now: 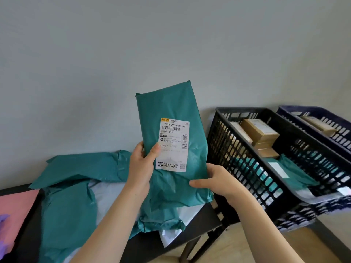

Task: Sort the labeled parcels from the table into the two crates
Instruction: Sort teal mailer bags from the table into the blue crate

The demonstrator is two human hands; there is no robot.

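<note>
Two bare forearms [114, 224] rise from the bottom edge, and both hands are clamped on one parcel. I see my left hand [141, 164] gripping its left edge, thumb on the front at the label's edge, while my right hand [214, 182] pinches the lower right edge. Between them I hold a teal plastic mailer bag [171, 107], upright and lifted clear of the surface, with its white printed shipping label [173, 145] facing me.

The film is wrinkled and the bag bulges softly, so I judge it light, floppy and a little slick. Holding both side edges low, as now, should stop it folding and leave the label readable.

Below lies a dark surface [205, 219] carrying a loose pile of more teal and pale mailer bags [70, 205], with a pink flat parcel [17, 204] at the far left. Its right corner ends just beside a black slatted plastic crate [224, 141], which holds brown cardboard boxes [260, 130] and a teal bag. Close behind stands a dark blue slatted crate [307, 109] with another box. Open air lies above both crates, and the black rim is the edge to clear. A plain grey wall [133, 44] closes the view.
</note>
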